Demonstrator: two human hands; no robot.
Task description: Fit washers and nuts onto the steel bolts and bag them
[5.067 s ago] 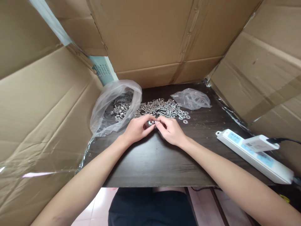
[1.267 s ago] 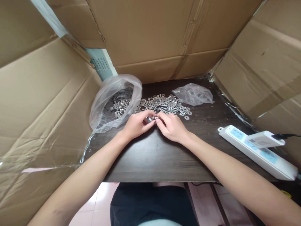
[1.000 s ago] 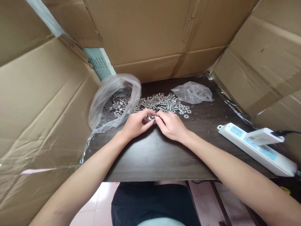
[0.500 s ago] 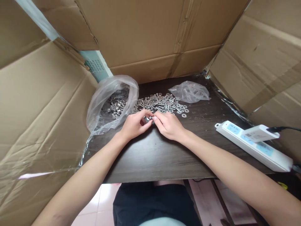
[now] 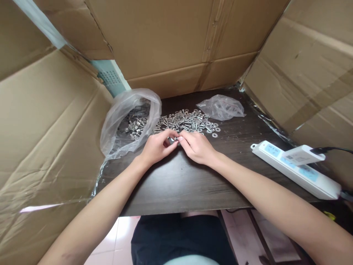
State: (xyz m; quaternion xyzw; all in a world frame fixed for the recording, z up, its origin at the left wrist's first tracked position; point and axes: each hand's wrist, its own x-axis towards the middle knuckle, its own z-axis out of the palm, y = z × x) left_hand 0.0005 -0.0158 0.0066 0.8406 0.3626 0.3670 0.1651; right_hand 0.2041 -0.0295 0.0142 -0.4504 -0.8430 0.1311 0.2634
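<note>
Over the dark table (image 5: 176, 187), my left hand (image 5: 159, 147) and my right hand (image 5: 197, 147) meet at the fingertips. Between them is a small shiny bolt (image 5: 175, 139) with what looks like a washer or nut on it; the fingers cover most of it. Thumb and fingers of the left hand are curved round its left side, while the right hand pinches its right end. Just beyond the fingers lies a loose heap of bolts, nuts and washers (image 5: 189, 120).
Left of the heap, an open clear plastic bag (image 5: 110, 129) holds more metal hardware. A crumpled plastic bag (image 5: 220, 106) lies at the back right. On the right rests a white power strip (image 5: 298, 173) with a plugged-in adapter (image 5: 303, 155). Cardboard walls (image 5: 165, 40) surround the table.
The camera view has shifted very slightly. Both hands stay at the same spot with the bolt between their fingertips.
</note>
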